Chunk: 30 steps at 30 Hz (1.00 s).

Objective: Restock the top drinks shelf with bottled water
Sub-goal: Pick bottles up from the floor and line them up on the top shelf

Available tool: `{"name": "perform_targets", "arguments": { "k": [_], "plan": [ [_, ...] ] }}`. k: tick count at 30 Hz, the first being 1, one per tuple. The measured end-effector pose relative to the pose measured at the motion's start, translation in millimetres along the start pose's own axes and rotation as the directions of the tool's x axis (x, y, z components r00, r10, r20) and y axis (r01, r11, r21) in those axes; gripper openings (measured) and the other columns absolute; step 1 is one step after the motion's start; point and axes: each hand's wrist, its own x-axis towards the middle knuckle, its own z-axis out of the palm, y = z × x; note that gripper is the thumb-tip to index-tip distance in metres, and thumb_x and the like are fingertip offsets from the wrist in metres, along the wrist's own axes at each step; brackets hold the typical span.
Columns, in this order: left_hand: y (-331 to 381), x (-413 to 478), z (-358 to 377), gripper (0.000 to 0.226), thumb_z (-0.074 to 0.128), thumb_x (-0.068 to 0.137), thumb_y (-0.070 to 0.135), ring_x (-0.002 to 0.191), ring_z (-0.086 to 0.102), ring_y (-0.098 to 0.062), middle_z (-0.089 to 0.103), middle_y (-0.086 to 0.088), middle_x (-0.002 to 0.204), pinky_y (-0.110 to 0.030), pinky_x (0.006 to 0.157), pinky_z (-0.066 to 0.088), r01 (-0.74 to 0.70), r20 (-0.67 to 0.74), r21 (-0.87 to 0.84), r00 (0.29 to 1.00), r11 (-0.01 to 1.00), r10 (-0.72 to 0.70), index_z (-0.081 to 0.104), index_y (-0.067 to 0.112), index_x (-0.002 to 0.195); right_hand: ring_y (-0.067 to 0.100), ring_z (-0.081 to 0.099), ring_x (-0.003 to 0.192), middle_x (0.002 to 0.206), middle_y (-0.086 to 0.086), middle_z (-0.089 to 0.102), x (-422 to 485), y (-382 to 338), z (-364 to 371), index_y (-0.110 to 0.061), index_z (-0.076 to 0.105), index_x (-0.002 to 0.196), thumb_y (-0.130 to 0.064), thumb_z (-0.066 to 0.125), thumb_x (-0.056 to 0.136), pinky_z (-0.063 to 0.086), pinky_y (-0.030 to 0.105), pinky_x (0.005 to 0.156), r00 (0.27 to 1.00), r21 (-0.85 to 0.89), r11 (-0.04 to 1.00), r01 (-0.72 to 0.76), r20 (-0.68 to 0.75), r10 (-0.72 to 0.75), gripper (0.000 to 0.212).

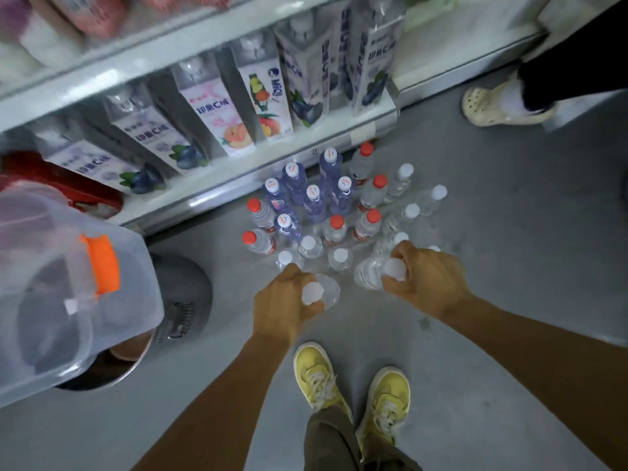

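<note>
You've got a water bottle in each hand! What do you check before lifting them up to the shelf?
1. Left hand grips the left bottle at its cap end: ok.
2. Right hand grips the right bottle at its cap end: ok.
3. Both upright: not ok, the right bottle tilts.
4. Room on the top shelf: cannot tell, out of view.
5. Other person's foot away from the floor bottles: ok.

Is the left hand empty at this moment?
No, the left hand grips a white-capped water bottle around its top.
</note>
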Motion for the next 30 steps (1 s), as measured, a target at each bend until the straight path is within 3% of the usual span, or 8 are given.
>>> {"name": "perform_targets", "arguments": {
  "k": [5, 8, 12, 15, 19, 22, 27, 30],
  "plan": [
    [26.4, -55.1, -87.3, 0.034, 0.077, 0.075, 0.038, 0.093, 0.059, -0.021, 0.058, 0.005, 0.101, -0.024, 0.07, 0.034, -0.07, -0.059, -0.138, 0.996, 0.988, 0.063, 0.069, 0.026, 0.106, 0.025, 0.064, 0.101, 0.106, 0.0, 0.069, -40.1, -28.6, -110.6, -0.024, 0.051, 0.12, -0.054, 0.055, 0.088, 0.042, 0.03, 0.075, 0.996, -0.04, 0.995, 0.089, -0.026, -0.091, 0.045],
    [47.2, -85.2, -147.4, 0.03, 0.08, 0.068, 0.031, 0.083, 0.058, -0.02, 0.059, 0.004, 0.092, -0.032, 0.072, 0.047, -0.12, -0.114, -0.25, 0.989, 0.961, 0.094, 0.071, 0.021, 0.094, 0.028, 0.063, 0.1, 0.105, 0.001, 0.068, -66.5, -55.4, -178.7, -0.021, 0.052, 0.116, -0.047, 0.059, 0.086, 0.044, 0.033, 0.075, 0.986, -0.011, 0.987, 0.161, -0.041, -0.162, 0.04],
    [71.9, -129.7, -228.7, 0.034, 0.073, 0.056, 0.034, 0.073, 0.06, -0.021, 0.066, -0.005, 0.08, -0.038, 0.072, 0.053, -0.162, -0.235, -0.345, 0.968, 0.924, 0.082, 0.071, 0.014, 0.083, 0.028, 0.061, 0.086, 0.086, -0.003, 0.063, -102.5, -85.3, -262.2, -0.022, 0.055, 0.096, -0.034, 0.071, 0.075, 0.045, 0.034, 0.066, 0.972, 0.21, 0.953, 0.22, -0.131, -0.195, 0.028],
    [82.8, -165.4, -288.5, 0.03, 0.082, 0.058, 0.033, 0.07, 0.063, -0.016, 0.069, 0.001, 0.079, -0.034, 0.068, 0.055, -0.181, -0.327, -0.425, 0.944, 0.887, 0.036, 0.073, 0.021, 0.083, 0.018, 0.056, 0.07, 0.076, -0.004, 0.059, -127.8, -103.0, -321.9, -0.02, 0.061, 0.093, -0.028, 0.075, 0.076, 0.048, 0.037, 0.066, 0.954, 0.378, 0.877, 0.297, -0.167, -0.251, 0.023],
    [96.6, -219.4, -364.6, 0.023, 0.089, 0.066, 0.02, 0.069, 0.058, -0.005, 0.067, 0.008, 0.086, -0.015, 0.058, 0.041, -0.235, -0.44, -0.494, 0.898, 0.837, -0.007, 0.075, 0.023, 0.085, 0.013, 0.042, 0.06, 0.066, -0.002, 0.049, -158.9, -126.9, -399.4, -0.015, 0.059, 0.084, -0.029, 0.073, 0.083, 0.037, 0.026, 0.056, 0.875, 0.389, 0.785, 0.483, -0.259, -0.41, 0.02],
    [110.2, -261.5, -416.1, 0.019, 0.085, 0.073, 0.009, 0.061, 0.06, 0.004, 0.072, 0.002, 0.082, -0.011, 0.057, 0.046, -0.32, -0.508, -0.577, 0.861, 0.751, -0.024, 0.075, 0.011, 0.089, 0.02, 0.049, 0.069, 0.077, 0.003, 0.055, -178.1, -151.3, -457.0, -0.007, 0.063, 0.091, -0.036, 0.072, 0.085, 0.042, 0.035, 0.064, 0.797, 0.296, 0.747, 0.595, -0.334, -0.502, 0.031],
    [121.9, -314.2, -495.2, 0.017, 0.081, 0.078, 0.01, 0.08, 0.072, -0.012, 0.078, -0.003, 0.086, -0.029, 0.077, 0.057, -0.449, -0.623, -0.646, 0.777, 0.617, -0.087, 0.075, 0.009, 0.094, 0.019, 0.053, 0.076, 0.084, 0.004, 0.06, -209.4, -196.2, -546.9, -0.006, 0.066, 0.089, -0.032, 0.072, 0.088, 0.042, 0.033, 0.068, 0.678, 0.271, 0.636, 0.722, -0.461, -0.573, 0.027],
    [121.4, -335.7, -538.3, 0.013, 0.078, 0.082, 0.021, 0.083, 0.072, -0.011, 0.078, 0.001, 0.088, -0.036, 0.084, 0.058, -0.519, -0.706, -0.626, 0.694, 0.583, -0.141, 0.075, 0.017, 0.094, 0.015, 0.057, 0.079, 0.089, 0.01, 0.067, -223.5, -225.1, -589.0, -0.005, 0.069, 0.097, -0.028, 0.07, 0.09, 0.045, 0.029, 0.07, 0.627, 0.319, 0.553, 0.77, -0.541, -0.561, 0.024]
  ]
}}
